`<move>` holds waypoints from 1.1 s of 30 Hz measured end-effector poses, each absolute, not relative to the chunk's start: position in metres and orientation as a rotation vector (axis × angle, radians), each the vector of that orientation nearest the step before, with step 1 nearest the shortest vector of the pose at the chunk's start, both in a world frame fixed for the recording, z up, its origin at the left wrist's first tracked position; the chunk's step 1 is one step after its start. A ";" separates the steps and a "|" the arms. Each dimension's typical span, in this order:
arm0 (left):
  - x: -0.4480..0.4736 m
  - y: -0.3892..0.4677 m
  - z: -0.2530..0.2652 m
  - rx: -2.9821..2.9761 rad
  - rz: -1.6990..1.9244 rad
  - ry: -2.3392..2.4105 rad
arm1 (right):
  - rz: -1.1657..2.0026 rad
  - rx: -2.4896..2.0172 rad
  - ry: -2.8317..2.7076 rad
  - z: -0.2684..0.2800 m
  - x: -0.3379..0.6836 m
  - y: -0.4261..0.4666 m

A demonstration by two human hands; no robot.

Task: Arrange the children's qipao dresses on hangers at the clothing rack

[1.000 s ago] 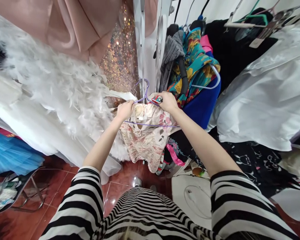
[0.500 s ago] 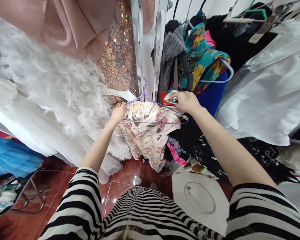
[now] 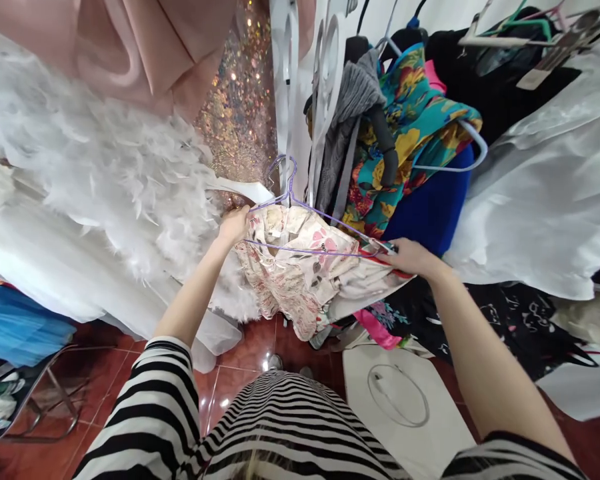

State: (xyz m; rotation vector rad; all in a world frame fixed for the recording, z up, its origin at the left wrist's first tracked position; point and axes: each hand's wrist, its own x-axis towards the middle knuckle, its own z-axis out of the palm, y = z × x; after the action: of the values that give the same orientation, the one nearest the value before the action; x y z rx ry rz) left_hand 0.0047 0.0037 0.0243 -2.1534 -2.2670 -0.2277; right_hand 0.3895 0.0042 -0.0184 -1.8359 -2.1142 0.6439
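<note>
A thin purple hanger (image 3: 293, 181) carries a pale floral blouse (image 3: 284, 285) in front of me. My left hand (image 3: 234, 227) is closed at the hanger's left end, pinching the blouse's shoulder against the wire. At the other end, my right hand (image 3: 411, 259) has its fingers closed on red-edged light cloth (image 3: 373, 280), stretched out beside the blouse. Whether that cloth belongs to the blouse or is a separate garment, I cannot tell. Between the hands, the hanger's lower bar crosses in front of the blouse.
White feathery clothing (image 3: 145, 180) hangs on the left, near a white hanger (image 3: 245, 189). To the right are a teal floral garment (image 3: 405, 127) and a white satin one (image 3: 535, 213). A white board (image 3: 400, 427) with a looped cable lies low on the red tiled floor (image 3: 240, 350).
My right hand has moved right and down, drawing the red-edged cloth out past the hanger's right end. My left hand keeps its hold on the left shoulder.
</note>
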 end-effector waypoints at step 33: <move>-0.078 -0.009 -0.008 -2.185 -2.066 -3.113 | 0.756 -1.574 -1.306 -0.110 0.328 0.059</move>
State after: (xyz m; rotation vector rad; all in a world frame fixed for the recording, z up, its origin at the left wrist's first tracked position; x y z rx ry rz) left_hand -0.0779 -0.0089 -0.0079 -2.1851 -3.1130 -2.0661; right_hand 0.3283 0.0586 -0.1096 -1.5737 -1.3062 0.7560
